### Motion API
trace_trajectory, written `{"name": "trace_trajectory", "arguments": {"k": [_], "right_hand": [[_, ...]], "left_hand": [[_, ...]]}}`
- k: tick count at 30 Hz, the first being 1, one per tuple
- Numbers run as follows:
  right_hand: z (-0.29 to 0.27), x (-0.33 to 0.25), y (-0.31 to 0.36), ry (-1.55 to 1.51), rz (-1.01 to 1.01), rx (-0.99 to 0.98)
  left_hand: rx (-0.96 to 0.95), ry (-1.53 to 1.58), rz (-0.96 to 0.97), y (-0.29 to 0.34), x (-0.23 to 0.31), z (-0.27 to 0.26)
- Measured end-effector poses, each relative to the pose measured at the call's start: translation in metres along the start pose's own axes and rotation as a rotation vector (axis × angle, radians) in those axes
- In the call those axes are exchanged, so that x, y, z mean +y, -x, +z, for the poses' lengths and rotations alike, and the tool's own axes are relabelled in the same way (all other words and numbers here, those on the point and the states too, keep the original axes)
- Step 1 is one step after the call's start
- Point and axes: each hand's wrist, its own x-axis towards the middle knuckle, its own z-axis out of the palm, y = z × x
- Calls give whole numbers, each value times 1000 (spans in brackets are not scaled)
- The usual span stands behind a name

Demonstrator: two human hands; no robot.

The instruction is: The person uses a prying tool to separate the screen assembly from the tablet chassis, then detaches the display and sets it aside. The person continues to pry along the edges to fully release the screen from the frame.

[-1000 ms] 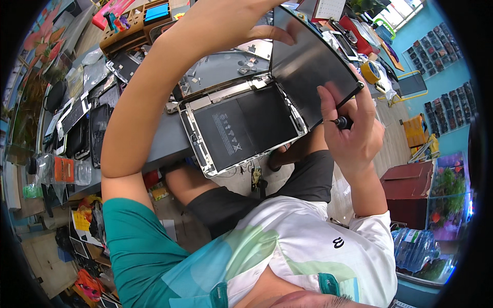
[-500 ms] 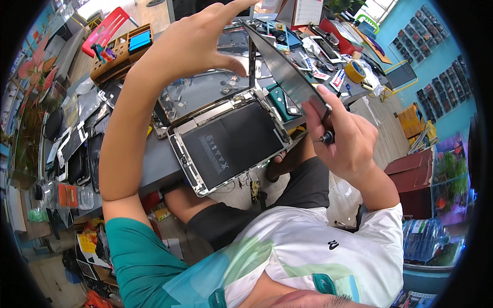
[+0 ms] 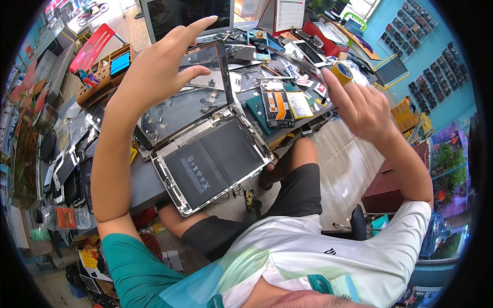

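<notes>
A thin dark display panel (image 3: 298,60), seen nearly edge-on, is pinched at its near end by my right hand (image 3: 362,109), raised over the bench's right side. My left hand (image 3: 163,64) is up at the left, thumb and forefinger spread, with nothing between them. Below it lies an opened tablet body (image 3: 211,160) with a large black battery, jutting past the bench's near edge. The tablet's clear front glass (image 3: 179,110), in a black frame, stands folded away from the body's far edge. Neither hand touches the tablet body.
An opened phone (image 3: 277,105) lies on a green mat (image 3: 255,114) to the tablet's right. Loose parts, a yellow tape roll (image 3: 341,72) and a red box (image 3: 323,40) crowd the far right. A laptop (image 3: 187,18) and wooden organizer (image 3: 105,77) stand behind; phones (image 3: 67,172) lie left.
My right hand has carried the display panel rightward and away from the tablet, turning it nearly edge-on. My left hand is now well apart from the panel. The whole view has shifted slightly.
</notes>
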Motion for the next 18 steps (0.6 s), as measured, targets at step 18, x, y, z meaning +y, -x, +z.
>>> {"name": "trace_trajectory", "arguments": {"k": [18], "right_hand": [[233,101,8,154,-70,-259]], "left_hand": [[-63,-47,-128,-8,22,-4]]}}
